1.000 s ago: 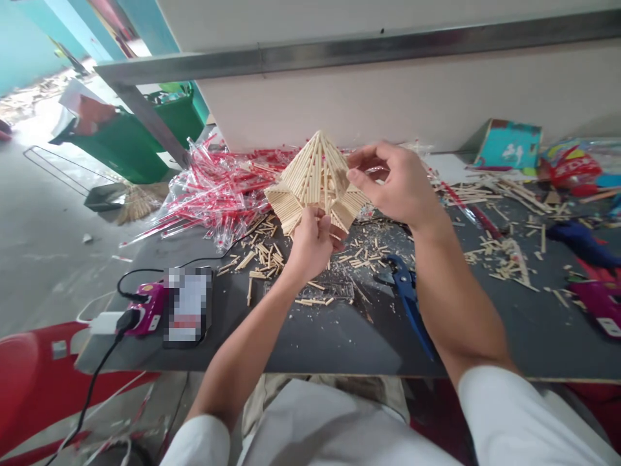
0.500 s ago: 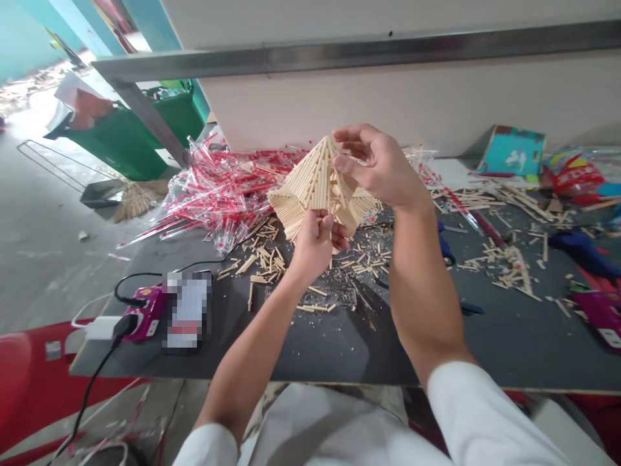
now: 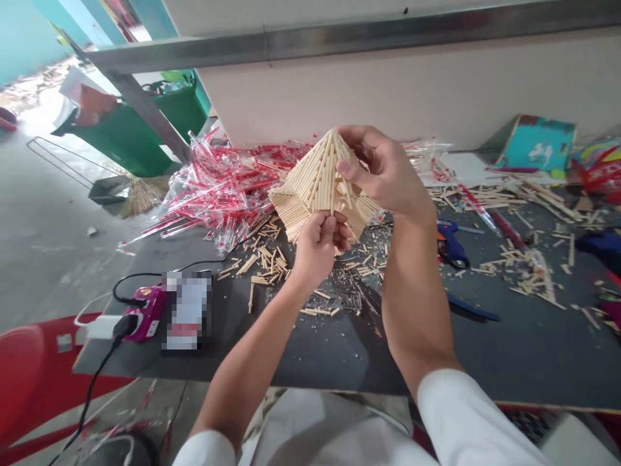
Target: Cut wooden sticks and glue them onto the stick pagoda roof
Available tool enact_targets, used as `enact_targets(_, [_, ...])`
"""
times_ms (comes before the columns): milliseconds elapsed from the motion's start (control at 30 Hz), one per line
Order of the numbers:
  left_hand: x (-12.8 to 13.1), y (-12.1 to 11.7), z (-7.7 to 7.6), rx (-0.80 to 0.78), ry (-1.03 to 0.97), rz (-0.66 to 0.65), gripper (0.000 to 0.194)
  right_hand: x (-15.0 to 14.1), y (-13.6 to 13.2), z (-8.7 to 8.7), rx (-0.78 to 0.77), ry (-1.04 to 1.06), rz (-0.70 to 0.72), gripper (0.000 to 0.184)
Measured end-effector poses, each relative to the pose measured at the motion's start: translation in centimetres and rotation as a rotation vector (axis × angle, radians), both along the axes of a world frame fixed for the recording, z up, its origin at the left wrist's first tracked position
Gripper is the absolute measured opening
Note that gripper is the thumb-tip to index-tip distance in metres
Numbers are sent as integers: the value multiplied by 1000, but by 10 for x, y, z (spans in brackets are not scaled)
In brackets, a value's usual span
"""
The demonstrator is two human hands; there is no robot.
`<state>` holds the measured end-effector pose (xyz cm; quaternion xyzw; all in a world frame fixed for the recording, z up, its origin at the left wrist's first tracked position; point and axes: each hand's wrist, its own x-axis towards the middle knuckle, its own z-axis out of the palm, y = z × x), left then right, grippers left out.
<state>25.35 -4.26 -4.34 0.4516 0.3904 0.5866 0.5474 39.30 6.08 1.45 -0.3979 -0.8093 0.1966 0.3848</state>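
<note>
A pointed model built of thin wooden sticks (image 3: 313, 173) is held up over the table, with a cone-like top and star-like flaps spreading below. My left hand (image 3: 317, 244) pinches it at the lower front edge, fingers closed. Around the upper right side curls my right hand (image 3: 385, 169), its thumb and fingers against the sticks near the peak. Whether a loose stick sits between those right fingers is hidden. Short cut stick pieces (image 3: 272, 259) lie scattered under the model.
Red and clear plastic wrappers (image 3: 218, 188) are heaped at the back left. A phone (image 3: 187, 310) and a purple power strip (image 3: 148, 310) lie front left. A blue glue gun (image 3: 452, 244) rests right of my forearm, near a dark blue tool (image 3: 470, 308). A metal rail (image 3: 339, 48) crosses behind.
The camera view has shifted slightly, uncovering more of the glue gun and dark blue tool. My right fingers have closed in nearer the model's peak. My left hand keeps its hold.
</note>
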Motion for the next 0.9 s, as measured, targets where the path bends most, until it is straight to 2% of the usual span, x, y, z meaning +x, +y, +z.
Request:
enact_targets(200, [2,0,3,-3,10,17,21,-4,-4,2,23,-2,-18,56])
enact_targets(367, [0,1,6,-68,-7,12,23,-5,-5,4,-9,-52,-79,60])
enact_targets(500, [-2,2,9,-108,-54,-2,25,-4,-4,5,20,-63,-67,61])
enact_targets(900, [-18,6,19,-274,-280,-171,25,-8,-8,6,1,-48,-92,55])
